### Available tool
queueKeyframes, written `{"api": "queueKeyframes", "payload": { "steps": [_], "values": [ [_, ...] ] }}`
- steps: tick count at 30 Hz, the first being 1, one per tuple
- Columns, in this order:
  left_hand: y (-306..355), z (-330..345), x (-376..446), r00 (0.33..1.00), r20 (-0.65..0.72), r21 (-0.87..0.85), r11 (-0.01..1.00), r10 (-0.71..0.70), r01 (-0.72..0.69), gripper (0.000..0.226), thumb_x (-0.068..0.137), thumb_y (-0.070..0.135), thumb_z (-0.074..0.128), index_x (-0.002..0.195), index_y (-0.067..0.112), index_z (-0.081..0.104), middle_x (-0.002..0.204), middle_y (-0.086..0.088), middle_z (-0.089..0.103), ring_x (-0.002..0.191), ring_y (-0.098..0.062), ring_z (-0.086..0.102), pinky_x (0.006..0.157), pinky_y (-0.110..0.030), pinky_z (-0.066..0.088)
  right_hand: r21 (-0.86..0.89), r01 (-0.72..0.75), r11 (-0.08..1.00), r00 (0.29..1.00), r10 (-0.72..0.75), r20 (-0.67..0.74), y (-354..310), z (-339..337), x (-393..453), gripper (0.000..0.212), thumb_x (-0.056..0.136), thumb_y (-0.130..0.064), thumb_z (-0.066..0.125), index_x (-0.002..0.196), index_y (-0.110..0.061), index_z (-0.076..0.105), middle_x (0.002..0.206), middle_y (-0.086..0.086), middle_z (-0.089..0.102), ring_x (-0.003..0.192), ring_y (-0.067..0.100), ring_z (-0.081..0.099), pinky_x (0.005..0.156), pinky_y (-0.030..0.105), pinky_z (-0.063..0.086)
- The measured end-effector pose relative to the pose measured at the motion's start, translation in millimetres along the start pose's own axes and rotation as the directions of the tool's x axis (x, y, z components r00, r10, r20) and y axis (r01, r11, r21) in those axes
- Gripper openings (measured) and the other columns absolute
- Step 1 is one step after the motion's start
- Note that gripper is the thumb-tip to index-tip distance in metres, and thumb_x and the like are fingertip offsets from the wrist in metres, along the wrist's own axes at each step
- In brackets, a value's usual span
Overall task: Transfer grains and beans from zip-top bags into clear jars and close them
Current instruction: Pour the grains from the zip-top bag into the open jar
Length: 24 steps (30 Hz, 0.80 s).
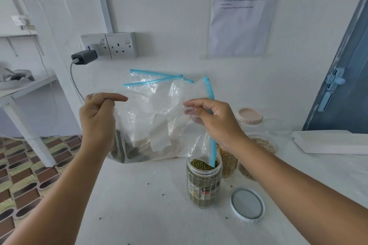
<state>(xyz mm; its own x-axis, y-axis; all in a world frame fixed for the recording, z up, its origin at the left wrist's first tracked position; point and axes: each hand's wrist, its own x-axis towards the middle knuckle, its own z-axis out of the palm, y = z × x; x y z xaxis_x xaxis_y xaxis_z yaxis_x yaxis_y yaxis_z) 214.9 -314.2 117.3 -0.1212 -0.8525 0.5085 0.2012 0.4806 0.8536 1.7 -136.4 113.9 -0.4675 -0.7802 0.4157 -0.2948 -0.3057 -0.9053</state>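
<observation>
Both hands, left [97,119] and right [214,120], pinch bag [153,117]; mouth barely inside jar [204,181]. Slip risks spilling beans.

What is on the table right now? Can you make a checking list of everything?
Surface: white table with a few spilled beans.
Job's things: zip-top bag tipped over the open jar, nearly full of green beans; lid lying beside it; other filled jars behind.
Clutter: empty bags by the wall.
Hands: left hand and right hand both grip the bag.
Cables: charger plugged into wall socket, cable hanging down.
Surroundings: instruction sheet, blue door.
</observation>
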Motion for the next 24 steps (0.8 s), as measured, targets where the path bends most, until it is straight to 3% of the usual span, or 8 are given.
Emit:
{"api": "queueKeyframes", "payload": {
  "steps": [3, 8, 10, 12, 16, 19, 22, 24],
  "values": [
    [4.6, 7.4, 4.5, 1.000, 0.006, 0.016, 0.999, 0.029, -0.030, 0.053, 0.092, 0.001, 0.046, 0.079, 0.038, 0.082, 0.109, 0.006, 0.059, 0.098, -0.014, 0.054, 0.090, -0.032, 0.041, 0.028, -0.030, 0.999, 0.999, 0.030, 0.020, 1.2, -1.7, -2.2, 0.028, 0.105, -0.006, 0.056, 0.112, -0.022, 0.079, 0.117, -0.009, 0.076, 0.108, 0.013, 0.074, 0.097, 0.036, 0.060],
    [12.6, 7.4, 30.5, 0.999, -0.031, -0.047, 0.999, 0.009, -0.011, 0.043, 0.085, 0.007, 0.046, 0.083, 0.029, 0.084, 0.110, -0.020, 0.060, 0.079, -0.016, 0.048, 0.073, -0.030, 0.038, 0.068, -0.019, 0.998, 1.000, 0.019, -0.008, -6.4, -6.4, 1.6, 0.029, 0.105, -0.003, 0.054, 0.116, -0.017, 0.077, 0.117, -0.005, 0.075, 0.107, 0.013, 0.074, 0.096, 0.032, 0.060],
    [17.6, 8.5, 34.0, 0.999, -0.054, -0.079, 0.997, 0.000, -0.004, 0.044, 0.086, 0.005, 0.045, 0.081, 0.027, 0.083, 0.099, -0.016, 0.057, 0.062, -0.011, 0.042, 0.061, -0.027, 0.033, 0.077, -0.009, 0.997, 1.000, 0.009, -0.009, -8.1, -5.2, 1.5, 0.029, 0.106, -0.002, 0.054, 0.117, -0.016, 0.077, 0.116, -0.004, 0.075, 0.107, 0.013, 0.074, 0.095, 0.031, 0.060],
    [23.9, 9.9, 36.2, 0.997, -0.079, -0.116, 0.993, -0.009, 0.000, 0.047, 0.088, 0.000, 0.043, 0.078, 0.025, 0.082, 0.075, -0.008, 0.055, 0.051, -0.011, 0.033, 0.051, -0.027, 0.023, 0.092, 0.001, 0.996, 1.000, -0.002, 0.006, -8.2, -3.1, -0.2, 0.029, 0.106, -0.004, 0.054, 0.118, -0.018, 0.076, 0.119, -0.004, 0.075, 0.109, 0.013, 0.074, 0.096, 0.031, 0.059],
    [35.1, 8.7, 45.0, 0.994, -0.104, -0.148, 0.989, -0.019, 0.003, 0.048, 0.087, -0.003, 0.040, 0.078, 0.022, 0.080, 0.048, 0.007, 0.039, 0.047, -0.012, 0.023, 0.050, -0.030, 0.014, 0.094, 0.009, 0.996, 0.996, -0.017, 0.086, -6.1, -5.7, -3.4, 0.027, 0.105, -0.012, 0.059, 0.124, -0.025, 0.073, 0.132, -0.007, 0.070, 0.120, 0.011, 0.068, 0.103, 0.031, 0.056],
    [43.7, 12.3, 48.9, 0.993, -0.116, -0.152, 0.988, 0.008, -0.026, 0.047, 0.083, -0.003, 0.039, 0.080, 0.021, 0.080, 0.047, 0.007, 0.035, 0.048, -0.015, 0.020, 0.048, -0.032, 0.012, -0.007, 0.007, 1.000, 0.977, -0.005, 0.211, -2.7, -16.5, -6.3, 0.038, 0.100, -0.018, 0.067, 0.132, -0.038, 0.067, 0.146, -0.014, 0.060, 0.128, 0.005, 0.061, 0.108, 0.027, 0.050],
    [48.1, 18.8, 48.7, 0.992, -0.122, -0.171, 0.984, 0.027, -0.048, 0.046, 0.081, -0.004, 0.039, 0.081, 0.018, 0.080, 0.059, 0.001, 0.040, 0.050, -0.016, 0.021, 0.050, -0.030, 0.015, -0.127, 0.005, 0.992, 0.952, 0.034, 0.304, 0.2, -25.7, -11.8, 0.058, 0.095, -0.008, 0.073, 0.142, -0.038, 0.059, 0.154, -0.019, 0.049, 0.125, -0.003, 0.061, 0.102, 0.019, 0.051],
    [48.5, 23.7, 47.7, 0.993, -0.111, -0.187, 0.981, 0.032, -0.053, 0.045, 0.082, -0.004, 0.039, 0.084, 0.014, 0.080, 0.062, 0.002, 0.047, 0.051, -0.015, 0.023, 0.049, -0.028, 0.017, -0.207, 0.035, 0.978, 0.953, 0.029, 0.301, 1.8, -28.7, -13.4, 0.064, 0.094, -0.004, 0.074, 0.144, -0.039, 0.056, 0.154, -0.021, 0.047, 0.122, 0.001, 0.064, 0.104, 0.023, 0.052]
  ]
}}
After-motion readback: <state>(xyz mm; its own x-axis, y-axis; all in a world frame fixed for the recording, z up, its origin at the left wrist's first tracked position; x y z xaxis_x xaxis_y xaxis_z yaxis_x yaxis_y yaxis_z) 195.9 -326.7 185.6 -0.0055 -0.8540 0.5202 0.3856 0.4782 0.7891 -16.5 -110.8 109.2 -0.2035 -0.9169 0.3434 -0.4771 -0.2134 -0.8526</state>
